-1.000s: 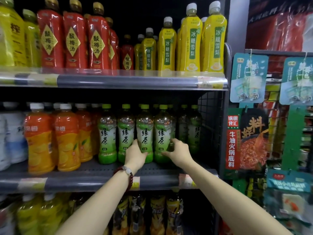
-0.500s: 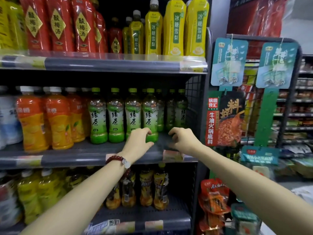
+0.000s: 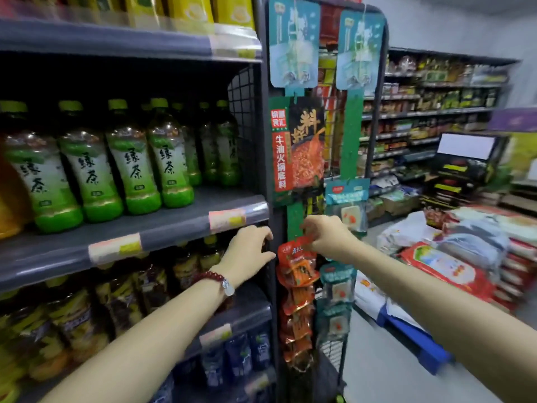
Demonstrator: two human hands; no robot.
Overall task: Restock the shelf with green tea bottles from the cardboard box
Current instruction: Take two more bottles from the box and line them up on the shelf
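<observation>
Green tea bottles (image 3: 132, 167) stand upright on the middle shelf (image 3: 162, 228), up and left of both hands. Left hand (image 3: 250, 251) is nearer, just under the shelf lip, fingers loose and empty; right hand (image 3: 328, 237) further right by the hanging snack packs (image 3: 296, 266), half curled, holding nothing. Cardboard box isn't in view
</observation>
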